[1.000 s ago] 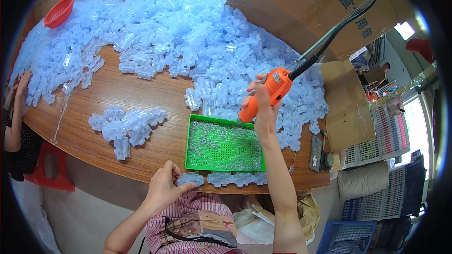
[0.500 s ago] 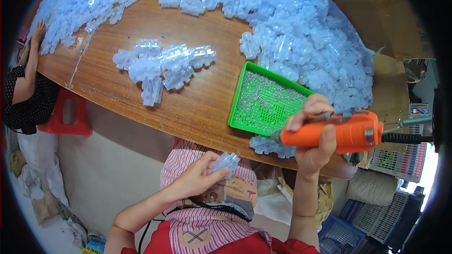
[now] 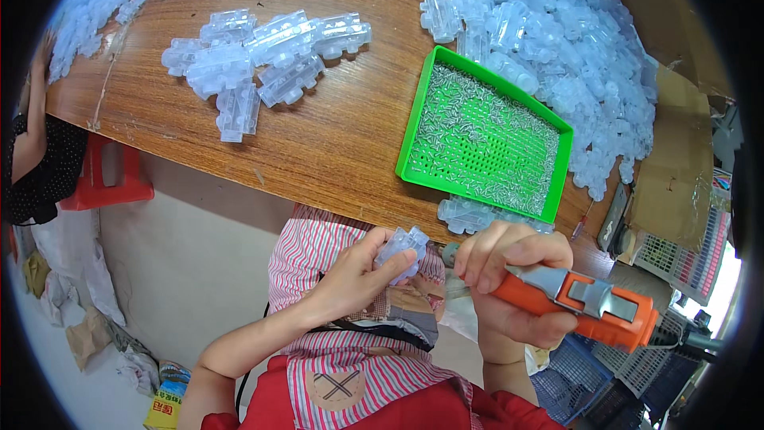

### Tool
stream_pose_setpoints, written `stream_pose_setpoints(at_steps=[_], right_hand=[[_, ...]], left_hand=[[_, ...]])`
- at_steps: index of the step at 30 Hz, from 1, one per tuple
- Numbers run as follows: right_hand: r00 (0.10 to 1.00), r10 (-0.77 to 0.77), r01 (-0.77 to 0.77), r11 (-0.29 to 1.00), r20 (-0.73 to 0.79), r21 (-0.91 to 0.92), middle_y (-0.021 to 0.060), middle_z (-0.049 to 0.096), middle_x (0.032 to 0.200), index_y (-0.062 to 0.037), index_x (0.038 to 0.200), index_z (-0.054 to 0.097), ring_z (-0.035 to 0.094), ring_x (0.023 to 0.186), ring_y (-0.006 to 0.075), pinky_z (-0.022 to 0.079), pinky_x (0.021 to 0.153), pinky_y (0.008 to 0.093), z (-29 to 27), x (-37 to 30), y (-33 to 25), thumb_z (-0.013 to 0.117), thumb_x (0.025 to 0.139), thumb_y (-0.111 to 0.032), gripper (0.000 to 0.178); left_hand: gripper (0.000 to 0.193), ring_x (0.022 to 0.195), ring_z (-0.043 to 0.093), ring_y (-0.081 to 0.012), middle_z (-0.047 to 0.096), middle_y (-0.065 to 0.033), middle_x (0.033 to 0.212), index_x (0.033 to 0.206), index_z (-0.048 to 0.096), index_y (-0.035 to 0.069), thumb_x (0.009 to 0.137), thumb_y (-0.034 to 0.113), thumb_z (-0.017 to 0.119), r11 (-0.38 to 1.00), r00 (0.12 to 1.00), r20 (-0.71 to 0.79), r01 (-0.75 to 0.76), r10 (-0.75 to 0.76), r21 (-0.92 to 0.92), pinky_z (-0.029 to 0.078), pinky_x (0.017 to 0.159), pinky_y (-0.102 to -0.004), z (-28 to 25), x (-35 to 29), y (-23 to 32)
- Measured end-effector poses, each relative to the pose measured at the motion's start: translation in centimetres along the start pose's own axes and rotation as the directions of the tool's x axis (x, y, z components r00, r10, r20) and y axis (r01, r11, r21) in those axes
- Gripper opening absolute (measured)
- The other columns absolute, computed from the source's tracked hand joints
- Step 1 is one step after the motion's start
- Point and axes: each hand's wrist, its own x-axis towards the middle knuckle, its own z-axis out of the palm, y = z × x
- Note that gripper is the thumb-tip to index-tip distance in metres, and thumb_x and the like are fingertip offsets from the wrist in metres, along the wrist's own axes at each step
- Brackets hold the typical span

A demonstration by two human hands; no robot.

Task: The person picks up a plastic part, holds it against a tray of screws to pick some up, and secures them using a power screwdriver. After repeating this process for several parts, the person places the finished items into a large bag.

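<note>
In my left hand [image 3: 354, 279] is a clear plastic piece [image 3: 404, 248], pinched between thumb and fingers above my striped apron. My right hand [image 3: 513, 263] wraps round an orange electric screwdriver [image 3: 614, 333], whose tip points left at the piece. A small gap seems to lie between tip and plastic, though contact is hard to judge. Just beyond the right hand, a green tray [image 3: 407, 151] stands on the table, with many small silver screws [image 3: 485, 111] spread over its perforated bottom. More clear pieces [image 3: 465, 215] lie partly under the tray's near edge.
A small cluster of clear pieces [image 3: 223, 68] lies on the wooden table [image 3: 342, 127]. A big heap of them [image 3: 549, 40] fills the back right, against cardboard [image 3: 672, 159]. At far left are another person's arm [image 3: 33, 123] and a red stool [image 3: 103, 179].
The screwdriver has moved down from the tray's near corner toward the piece in my left hand and turned over somewhat. My left hand has risen slightly rightward. The view has shifted.
</note>
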Motion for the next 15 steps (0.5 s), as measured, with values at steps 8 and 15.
stream_pose_setpoints(at_steps=[8,15], right_hand=[[0.996,-0.092,0.092,0.996,-0.003,0.004,0.0065,0.053,0.067,-0.0006,0.099,0.053,0.053,0.058,0.0187,0.048,0.052,0.0319,-0.1,-0.6,1.3,0.058,0.075,-0.07,0.073],[0.991,-0.125,0.127,0.991,-0.042,0.039,0.0075,0.055,0.065,0.0042,0.096,0.055,0.056,0.056,0.02,0.05,0.051,0.0323,0.2,-0.8,2.2,0.064,0.072,-0.067,0.076]], left_hand=[[0.028,0.08,0.066,-0.0128,0.064,-0.0099,0.09,0.112,0.046,-0.001,0.096,0.02,0.054,0.999,0.997,-0.082,0.01,-0.014,-0.046,0.054,0.069,-0.027,1.3,-0.3,0.3],[0.026,0.081,0.067,-0.0143,0.064,-0.0104,0.09,0.111,0.045,0.0,0.095,0.019,0.054,0.995,0.996,-0.09,0.016,-0.024,-0.094,0.055,0.065,-0.0267,1.3,-0.3,0.0]])
